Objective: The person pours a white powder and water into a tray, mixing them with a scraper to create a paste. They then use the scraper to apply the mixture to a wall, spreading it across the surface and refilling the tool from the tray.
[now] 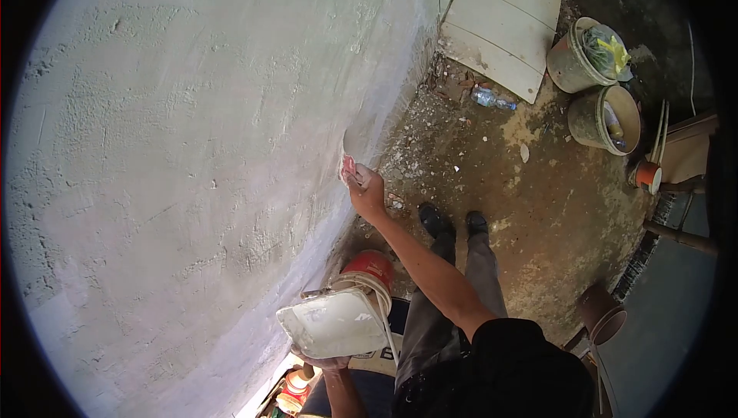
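My right hand [367, 190] is closed around the red handle of a scraper [349, 165] at the wall's edge. The tool's blade lies against the rough, pale plastered wall [192, 126]. Lower down, my left hand [327, 360] supports a white, smeared plastic tray [337, 324] from beneath; its fingers are mostly hidden under the tray. Just behind the tray is a red bucket [370, 266].
Two buckets [575, 64] [596, 122] stand at the upper right, near a plastic bottle [492, 98] and white panels [503, 14]. Debris litters the floor [538, 210] by the wall. A brown bucket [602, 315] is at the lower right.
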Demonstrator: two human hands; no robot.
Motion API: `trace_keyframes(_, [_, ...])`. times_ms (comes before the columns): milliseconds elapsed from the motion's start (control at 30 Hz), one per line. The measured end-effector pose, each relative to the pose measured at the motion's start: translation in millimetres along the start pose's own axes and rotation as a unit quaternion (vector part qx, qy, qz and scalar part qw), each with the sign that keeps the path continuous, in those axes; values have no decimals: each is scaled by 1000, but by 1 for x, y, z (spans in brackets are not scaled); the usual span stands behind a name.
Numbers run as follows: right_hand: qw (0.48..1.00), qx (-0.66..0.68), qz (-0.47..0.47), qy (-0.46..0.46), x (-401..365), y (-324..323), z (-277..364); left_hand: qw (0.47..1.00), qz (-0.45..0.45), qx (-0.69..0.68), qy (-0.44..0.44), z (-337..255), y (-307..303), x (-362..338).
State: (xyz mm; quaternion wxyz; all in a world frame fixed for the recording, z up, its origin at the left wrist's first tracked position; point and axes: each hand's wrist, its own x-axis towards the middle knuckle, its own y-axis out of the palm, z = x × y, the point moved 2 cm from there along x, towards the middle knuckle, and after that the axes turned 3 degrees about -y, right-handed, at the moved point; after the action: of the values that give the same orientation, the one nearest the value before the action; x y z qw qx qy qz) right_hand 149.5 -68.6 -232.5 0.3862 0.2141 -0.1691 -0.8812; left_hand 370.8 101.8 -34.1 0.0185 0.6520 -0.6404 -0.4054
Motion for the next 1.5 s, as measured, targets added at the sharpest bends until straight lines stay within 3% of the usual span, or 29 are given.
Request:
trace_keyframes(133, [998, -63, -8, -15, -30, 6, 31, 999, 13, -44, -6, -7, -1, -19])
trace_keyframes(267, [994, -82, -37, 55, -65, -34, 53, 995, 32, -97, -14, -5, -3, -44])
trace_keyframes(367, [986, -13, -48, 160, -95, -91, 95, 994, 90, -67, -15, 4, 20, -56])
trace_keyframes(467, [969, 91, -56, 223, -126, -155, 165, 982, 110, -150, -38, 24, 18, -67])
trace_keyframes(567, [978, 93, -18, 187, -148, -193, 267, 986, 91, -133, -38, 43, 51, -78])
trace_keyframes(667, [990, 56, 24, 128, -168, -209, 354, 973, 166, -148, -63, 64, 75, -91])
trace_keyframes(833, [976, -174, 124, 40, -194, -193, 456, 966, 202, -136, -90, 91, 117, -98])
trace_keyframes(1033, [825, -480, 277, -106, -222, -141, 506, 936, 310, -149, -72, 104, 148, -107])
trace_keyframes(1200, [687, -588, 382, -191, -236, -102, 511, 942, 294, -138, -86, 117, 168, -126])
trace_keyframes(1233, [703, -556, 390, -212, -241, -97, 509, 942, 298, -135, -81, 118, 174, -129])
trace_keyframes(1333, [634, -594, 441, -225, -238, -96, 502, 941, 299, -125, -91, 126, 173, -136])
trace_keyframes(1500, [589, -601, 508, -184, -228, -99, 489, 942, 299, -119, -99, 131, 174, -141])
